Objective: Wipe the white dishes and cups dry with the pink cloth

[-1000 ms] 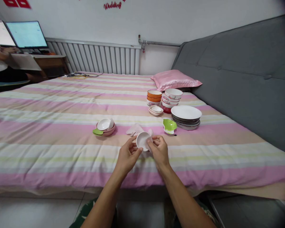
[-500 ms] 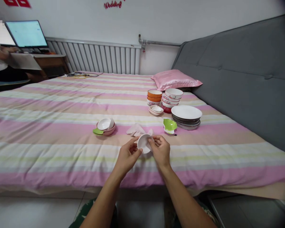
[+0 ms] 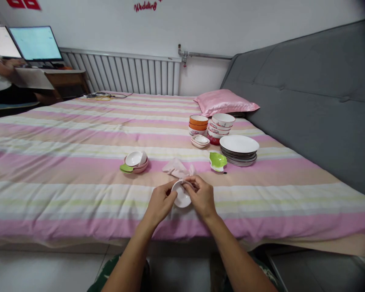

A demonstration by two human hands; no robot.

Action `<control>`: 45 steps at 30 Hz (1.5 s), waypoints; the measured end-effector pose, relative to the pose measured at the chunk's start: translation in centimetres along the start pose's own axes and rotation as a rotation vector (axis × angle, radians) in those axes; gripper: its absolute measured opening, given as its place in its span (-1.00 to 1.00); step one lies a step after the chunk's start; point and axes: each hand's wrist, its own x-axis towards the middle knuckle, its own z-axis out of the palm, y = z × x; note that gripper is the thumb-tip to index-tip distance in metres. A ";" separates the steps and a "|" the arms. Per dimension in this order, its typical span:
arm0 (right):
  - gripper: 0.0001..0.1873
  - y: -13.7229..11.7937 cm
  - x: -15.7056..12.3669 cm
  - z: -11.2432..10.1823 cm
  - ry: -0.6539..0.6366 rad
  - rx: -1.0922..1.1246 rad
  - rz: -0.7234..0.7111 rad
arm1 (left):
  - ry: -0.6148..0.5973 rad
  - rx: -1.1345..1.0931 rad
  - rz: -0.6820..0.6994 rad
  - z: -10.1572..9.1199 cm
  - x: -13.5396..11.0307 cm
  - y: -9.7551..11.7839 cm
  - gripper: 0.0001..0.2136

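A small white bowl (image 3: 181, 198) is held over the near part of the bed, its inside facing me. My left hand (image 3: 162, 202) grips its left rim, thumb on the front. At the upper right rim, my right hand (image 3: 201, 196) is closed with the thumb inside the bowl. A pale pink cloth (image 3: 174, 167) lies crumpled just beyond and runs up to my right fingers, which seem to pinch part of it against the rim. Left of my hands sit nested small bowls (image 3: 136, 159) with a green leaf-shaped handle. A green leaf-shaped dish (image 3: 218, 161) rests to the right.
A stack of plates (image 3: 239, 144), orange bowls (image 3: 198, 121), white patterned bowls (image 3: 223, 120) and small nested dishes (image 3: 200, 140) stand at the right on the striped bed. Behind them are a pink pillow (image 3: 225, 102) and grey headboard (image 3: 316, 81). A person (image 3: 0, 77) sits at a desk, far left.
Both hands have brought the bowl slightly closer to me and a little left, turning it. My right fingers have shifted to the upper rim.
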 end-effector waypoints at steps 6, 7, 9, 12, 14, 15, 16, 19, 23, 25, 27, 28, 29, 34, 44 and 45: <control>-0.86 -0.2 -0.2 0.0 -0.112 -0.108 -0.075 | 0.097 0.373 -0.046 0.1 -0.1 0.0 -0.57; -0.86 -0.3 -0.2 0.1 -0.129 -0.117 -0.083 | 0.107 0.432 -0.063 0.2 -0.1 0.1 -0.56; -0.84 -0.4 -0.3 0.2 -0.157 -0.126 -0.098 | 0.102 0.498 -0.070 0.2 -0.1 0.1 -0.55; -0.83 -0.4 -0.4 0.3 -0.159 -0.127 -0.090 | 0.087 0.471 -0.037 0.2 -0.1 0.0 -0.54; -0.84 -0.4 -0.3 0.3 -0.115 -0.112 -0.046 | 0.104 0.388 -0.020 0.3 0.0 -0.2 -0.52; -0.85 -0.3 -0.2 0.4 -0.075 -0.093 -0.013 | 0.116 0.329 -0.017 0.4 0.0 -0.3 -0.51; -0.85 -0.2 -0.1 0.4 -0.027 -0.064 0.026 | 0.126 0.260 -0.019 0.5 0.0 -0.4 -0.50; -0.81 0.4 0.4 0.5 0.132 0.074 0.151 | 0.135 0.027 -0.034 0.9 0.1 -0.4 -0.51; -0.74 1.2 0.8 0.7 0.262 0.297 0.312 | 0.099 -0.192 -0.004 1.6 0.2 -0.3 -0.46; -0.72 1.4 0.8 0.8 0.274 0.370 0.360 | 0.084 -0.235 0.011 1.8 0.3 -0.4 -0.45; -0.70 1.4 0.8 0.8 0.273 0.400 0.375 | 0.081 -0.258 0.007 1.8 0.3 -0.5 -0.45; -0.70 1.3 0.7 0.8 0.273 0.404 0.377 | 0.080 -0.270 -0.001 1.8 0.3 -0.5 -0.45; -0.70 1.2 0.7 0.8 0.270 0.404 0.377 | 0.078 -0.282 -0.009 1.7 0.3 -0.5 -0.45; -0.72 1.1 0.8 0.6 0.256 0.355 0.318 | 0.051 -0.302 -0.009 1.4 0.4 -0.4 -0.45; -0.80 0.2 0.4 0.1 0.131 0.103 0.124 | 0.010 -0.286 -0.017 0.8 0.2 -0.2 -0.47; -0.82 0.1 0.3 0.1 0.116 0.077 0.104 | 0.010 -0.275 -0.016 0.7 0.2 -0.2 -0.46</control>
